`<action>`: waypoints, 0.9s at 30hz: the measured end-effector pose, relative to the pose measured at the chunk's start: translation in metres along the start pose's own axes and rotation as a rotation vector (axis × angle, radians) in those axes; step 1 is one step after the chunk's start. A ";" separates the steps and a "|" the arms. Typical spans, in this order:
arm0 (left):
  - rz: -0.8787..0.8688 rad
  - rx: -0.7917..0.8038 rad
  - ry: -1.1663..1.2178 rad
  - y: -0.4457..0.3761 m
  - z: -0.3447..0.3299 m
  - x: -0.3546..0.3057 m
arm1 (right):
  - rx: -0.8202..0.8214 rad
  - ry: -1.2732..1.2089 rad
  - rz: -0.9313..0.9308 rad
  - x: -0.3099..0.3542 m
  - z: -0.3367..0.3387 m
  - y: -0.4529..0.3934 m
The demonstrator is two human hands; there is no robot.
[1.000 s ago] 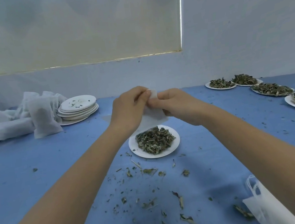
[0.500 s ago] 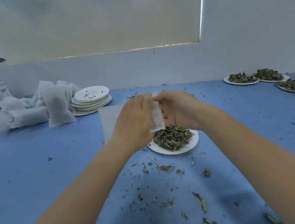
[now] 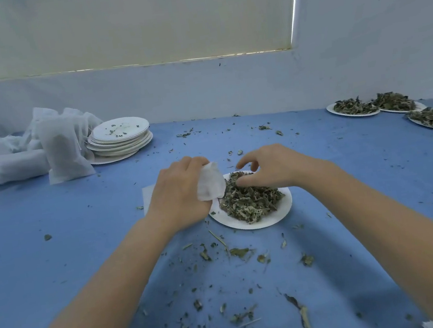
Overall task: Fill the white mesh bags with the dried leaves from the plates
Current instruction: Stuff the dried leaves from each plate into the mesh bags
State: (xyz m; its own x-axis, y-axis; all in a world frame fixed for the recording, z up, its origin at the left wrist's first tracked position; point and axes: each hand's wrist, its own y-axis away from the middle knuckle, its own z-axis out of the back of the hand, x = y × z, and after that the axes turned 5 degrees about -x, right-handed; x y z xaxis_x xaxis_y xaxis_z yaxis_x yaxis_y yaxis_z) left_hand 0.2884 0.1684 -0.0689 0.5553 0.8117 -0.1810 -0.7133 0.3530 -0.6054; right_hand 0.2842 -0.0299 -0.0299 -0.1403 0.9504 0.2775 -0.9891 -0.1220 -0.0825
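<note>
A white paper plate (image 3: 255, 221) heaped with dried green leaves (image 3: 250, 200) sits in the middle of the blue table. My left hand (image 3: 178, 195) grips a white mesh bag (image 3: 210, 181) at the plate's left edge, the bag's top end sticking up past my fingers. My right hand (image 3: 267, 167) reaches over the far side of the pile, its fingers curled down onto the leaves. Whether it holds any leaves I cannot tell. A flat white sheet (image 3: 147, 197) shows on the table behind my left hand.
Several filled mesh bags (image 3: 64, 152) lie at the back left beside a stack of emptied plates (image 3: 121, 140). Three leaf-heaped plates (image 3: 353, 109) stand at the back right. Loose leaf crumbs (image 3: 237, 254) are scattered over the table in front of me. A white wall runs along the table's far edge.
My hands have come down from holding the bag together above the plate. My right hand has let go of the bag and moved onto the leaf pile; my left keeps the bag.
</note>
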 end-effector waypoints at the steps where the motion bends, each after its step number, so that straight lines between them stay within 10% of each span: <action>1: 0.004 0.008 0.011 -0.001 -0.002 0.001 | 0.015 -0.010 0.009 0.001 -0.002 -0.003; 27: 0.069 0.033 0.192 -0.006 -0.015 0.006 | -0.207 -0.051 0.326 0.037 0.002 0.000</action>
State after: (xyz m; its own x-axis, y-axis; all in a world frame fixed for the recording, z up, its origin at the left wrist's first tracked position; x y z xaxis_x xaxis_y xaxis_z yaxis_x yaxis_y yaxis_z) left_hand 0.3020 0.1638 -0.0782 0.5733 0.7323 -0.3675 -0.7647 0.3171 -0.5609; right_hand 0.2789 0.0049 -0.0178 -0.4528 0.8555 0.2513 -0.8632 -0.3499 -0.3641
